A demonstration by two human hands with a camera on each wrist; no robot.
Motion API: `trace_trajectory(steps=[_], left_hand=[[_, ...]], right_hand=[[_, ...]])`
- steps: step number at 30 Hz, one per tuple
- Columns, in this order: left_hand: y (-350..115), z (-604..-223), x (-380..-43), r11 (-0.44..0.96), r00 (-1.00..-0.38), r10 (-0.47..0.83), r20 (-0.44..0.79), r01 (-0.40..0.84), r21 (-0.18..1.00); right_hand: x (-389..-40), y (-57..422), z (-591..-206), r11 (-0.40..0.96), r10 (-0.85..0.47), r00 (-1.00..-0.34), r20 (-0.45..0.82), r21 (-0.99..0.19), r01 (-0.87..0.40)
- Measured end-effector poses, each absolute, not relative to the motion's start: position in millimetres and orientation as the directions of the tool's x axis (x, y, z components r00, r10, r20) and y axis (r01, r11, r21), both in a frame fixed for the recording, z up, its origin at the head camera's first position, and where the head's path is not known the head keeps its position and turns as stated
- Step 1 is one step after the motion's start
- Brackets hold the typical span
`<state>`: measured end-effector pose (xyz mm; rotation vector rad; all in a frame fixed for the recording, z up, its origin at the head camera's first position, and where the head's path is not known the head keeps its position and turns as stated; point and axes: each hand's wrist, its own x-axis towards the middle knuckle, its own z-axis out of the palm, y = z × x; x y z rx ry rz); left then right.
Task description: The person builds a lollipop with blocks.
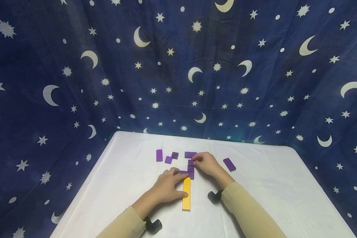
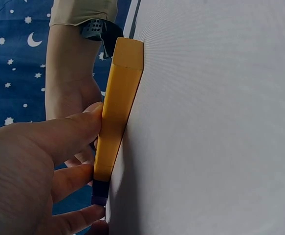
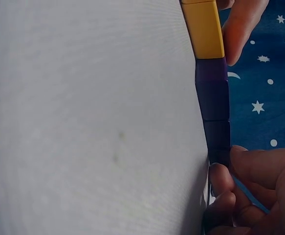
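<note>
On the white table, a row of yellow blocks [image 1: 186,200] runs away from me and meets a crosswise purple block [image 1: 191,175]. Beyond that, small purple blocks [image 1: 190,168] continue the line. My left hand [image 1: 166,186] lies over the left side, its thumb touching the yellow piece and its extended fingers reaching the yellow-purple joint. At the far end of the line, my right hand [image 1: 206,163] pinches a small purple block [image 3: 220,157] between thumb and fingers. Another purple block [image 1: 189,154] lies crosswise just beyond, partly behind the right fingers.
Left of the line lie an upright-lying purple block [image 1: 159,155] and two small purple cubes, one lighter [image 1: 168,160] and one darker [image 1: 175,155]. To the right sits a slanted purple block [image 1: 229,164]. A dark blue curtain [image 1: 172,76] with moons and stars surrounds the table [image 1: 264,198].
</note>
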<state>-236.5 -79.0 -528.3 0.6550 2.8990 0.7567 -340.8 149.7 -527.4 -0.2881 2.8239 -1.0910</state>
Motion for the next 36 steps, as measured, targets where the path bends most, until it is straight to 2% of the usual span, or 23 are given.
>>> trace_trajectory(steps=[36], left_hand=[[-79.6, -529.7, -237.1, 0.787, -0.906, 0.420, 0.042, 0.388, 0.479]], right_hand=[[-339.1, 149.3, -528.5, 0.735, -0.211, -0.977, -0.022, -0.662, -0.144]])
